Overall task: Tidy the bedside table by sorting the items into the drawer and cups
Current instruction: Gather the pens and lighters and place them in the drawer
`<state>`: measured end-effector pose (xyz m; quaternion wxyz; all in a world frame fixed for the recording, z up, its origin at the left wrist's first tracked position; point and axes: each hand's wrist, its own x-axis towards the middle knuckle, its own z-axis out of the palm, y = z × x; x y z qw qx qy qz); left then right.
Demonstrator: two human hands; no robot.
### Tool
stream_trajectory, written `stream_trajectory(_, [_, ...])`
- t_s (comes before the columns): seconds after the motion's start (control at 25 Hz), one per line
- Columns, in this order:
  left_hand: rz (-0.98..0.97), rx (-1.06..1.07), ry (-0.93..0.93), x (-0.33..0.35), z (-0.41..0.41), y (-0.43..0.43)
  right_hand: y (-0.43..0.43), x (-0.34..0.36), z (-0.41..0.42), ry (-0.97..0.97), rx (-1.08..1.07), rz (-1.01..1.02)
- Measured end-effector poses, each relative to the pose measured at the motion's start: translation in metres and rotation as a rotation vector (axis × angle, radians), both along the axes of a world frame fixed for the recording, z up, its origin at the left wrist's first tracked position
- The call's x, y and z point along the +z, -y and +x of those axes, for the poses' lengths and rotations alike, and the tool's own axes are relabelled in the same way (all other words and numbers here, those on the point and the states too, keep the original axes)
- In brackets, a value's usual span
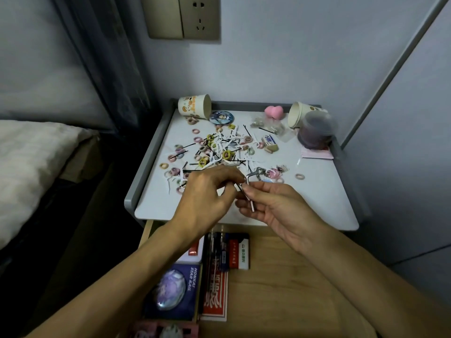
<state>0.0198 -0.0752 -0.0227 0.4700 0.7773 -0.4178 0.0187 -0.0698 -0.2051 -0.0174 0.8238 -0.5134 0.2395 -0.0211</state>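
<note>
Pinch on key (251, 202): right hand (275, 208) at shaft, left hand (207, 198) curled at bent end. Held just above near table (317, 203) edge, over open drawer (280, 289), likely for dropping in. Left cup (194, 107) and right cup (299, 114) tipped at far edge, needing righting first.

White tabletop (317, 191), pink heart sponge (272, 112), cartoon-printed cream cup (192, 106), red card box (214, 298)

Coloured hair ties (227, 154) and black hairpins (188, 145) lie scattered across the tabletop (317, 203). The left cup (192, 106) and right cup (299, 114) lie tipped at its back corners. The drawer (280, 276) stands open.
</note>
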Motion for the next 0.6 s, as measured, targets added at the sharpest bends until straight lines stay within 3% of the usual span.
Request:
stream_trajectory(0.2, [-0.19, 0.15, -0.521, 0.007, 0.01, 0.005, 0.007, 0.001, -0.001, 0.024, 0.049, -0.28])
stream_trajectory(0.32, [-0.087, 0.079, -0.828, 0.012, 0.019, -0.001, 0.01, -0.001, -0.005, 0.025, 0.07, -0.439])
stream_trajectory(0.4, [0.013, 0.004, -0.893, 0.014, 0.021, -0.006, 0.013, -0.003, -0.006, 0.02, 0.096, -0.554])
stream_trajectory(0.6, [0.122, -0.077, -0.851, 0.019, 0.03, -0.012, 0.018, -0.006, -0.006, 0.026, 0.18, -0.767])
